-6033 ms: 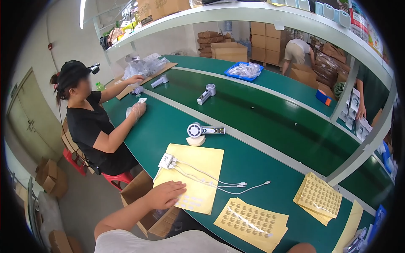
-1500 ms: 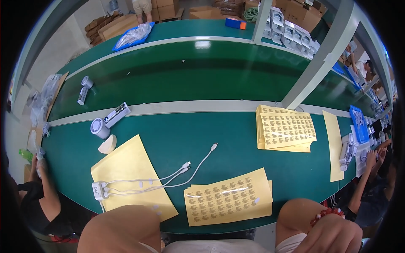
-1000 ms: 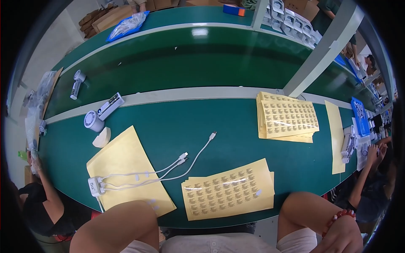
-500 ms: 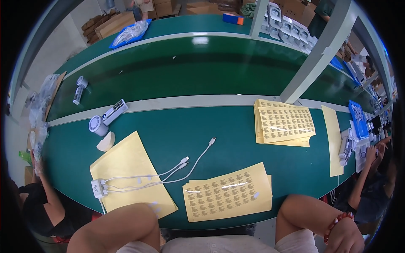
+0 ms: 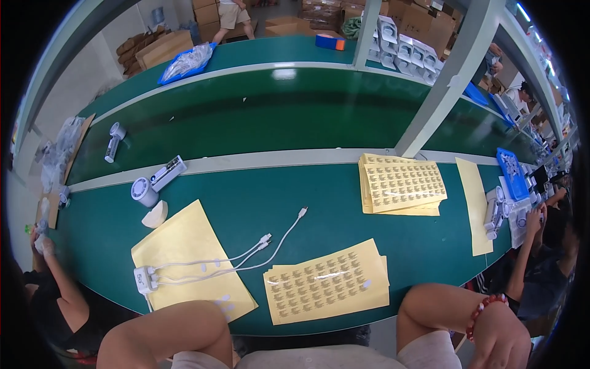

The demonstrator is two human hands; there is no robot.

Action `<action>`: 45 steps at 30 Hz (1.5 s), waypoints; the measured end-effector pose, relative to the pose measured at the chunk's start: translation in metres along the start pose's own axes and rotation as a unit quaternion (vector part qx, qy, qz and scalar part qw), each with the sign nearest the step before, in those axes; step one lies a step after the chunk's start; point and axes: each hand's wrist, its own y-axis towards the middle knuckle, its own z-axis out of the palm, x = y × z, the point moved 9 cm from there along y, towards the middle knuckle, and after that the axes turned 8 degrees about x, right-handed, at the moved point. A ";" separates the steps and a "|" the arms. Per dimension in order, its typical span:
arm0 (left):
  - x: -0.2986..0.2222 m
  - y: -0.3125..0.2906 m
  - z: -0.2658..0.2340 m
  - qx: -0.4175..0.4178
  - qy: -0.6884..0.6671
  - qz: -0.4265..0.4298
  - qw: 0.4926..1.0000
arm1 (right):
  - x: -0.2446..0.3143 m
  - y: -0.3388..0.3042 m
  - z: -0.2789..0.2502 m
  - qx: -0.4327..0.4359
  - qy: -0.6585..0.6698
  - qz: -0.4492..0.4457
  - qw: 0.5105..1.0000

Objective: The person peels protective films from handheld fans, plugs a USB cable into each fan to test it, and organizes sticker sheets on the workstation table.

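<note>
My right hand (image 5: 502, 338), a red bead bracelet at its wrist, hangs at the lower right edge; its fingertips are cut off or unclear. It holds nothing that I can see. Of my left arm (image 5: 169, 335), a bent elbow and forearm show; the left hand is out of view. Nearest my elbows on the green table lie a yellow sheet of printed labels (image 5: 326, 286) and a plain yellow sheet (image 5: 184, 246). Across the latter run white charging cables (image 5: 230, 269) from a white multi-port charger (image 5: 145, 280).
A white handheld fan (image 5: 144, 192) and a white half-round piece (image 5: 155, 214) lie at the left. More label sheets (image 5: 405, 184) are stacked by a grey post (image 5: 452, 80). Another fan (image 5: 112, 146) sits on the green belt (image 5: 246, 117). Co-workers' hands (image 5: 44, 245) work at both sides.
The whole view has shifted slightly. A person at the back has come further into view. The left co-worker's hands have moved; my arms stay nearly still.
</note>
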 end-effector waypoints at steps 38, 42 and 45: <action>0.051 0.029 -0.022 -0.013 -0.154 -0.131 0.979 | -0.037 0.006 -0.019 -0.078 0.062 0.120 0.988; 0.052 0.022 -0.024 0.011 -0.143 -0.129 0.981 | -0.032 0.008 -0.021 -0.058 0.010 0.086 0.995; 0.055 0.025 -0.024 0.030 -0.142 -0.146 0.979 | -0.027 0.007 -0.021 -0.047 -0.032 0.068 0.996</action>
